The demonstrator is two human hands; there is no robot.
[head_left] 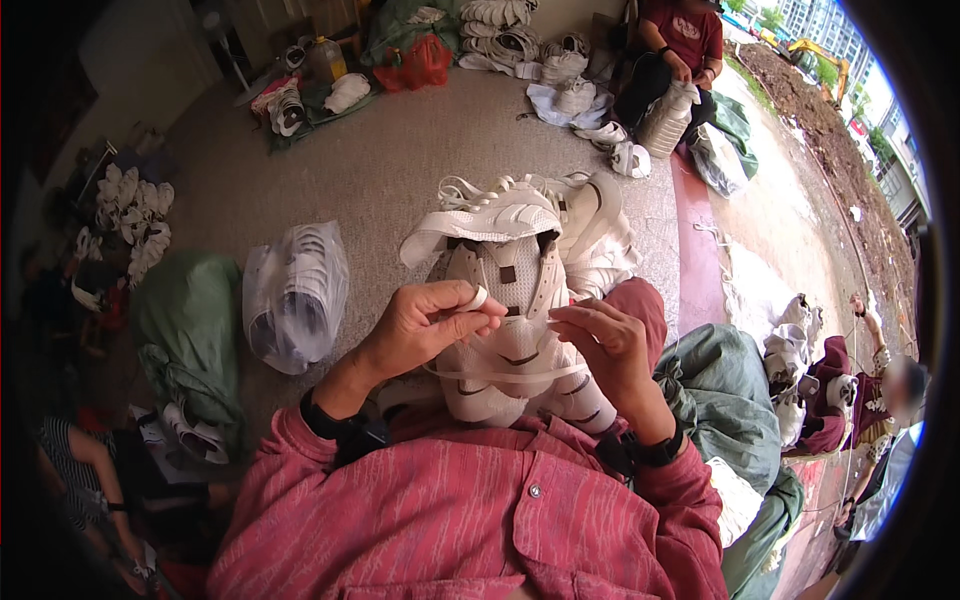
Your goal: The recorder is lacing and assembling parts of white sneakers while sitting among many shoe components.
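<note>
Red shirt (440,510) below, left hand (425,325) pinches a white strip (479,297).

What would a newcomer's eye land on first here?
Probably the white shoe uppers bunched at centre, with the left hand and right hand over them. Next, the wearer's reddish-pink shirt filling the lower middle. Then the colour accents: a red bag at top, left of centre, and a yellow excavator outdoors, upper right.

The shoe upper (480,225) is white, the shirt (400,515) red with pale streaks, the sack (185,315) green.
</note>
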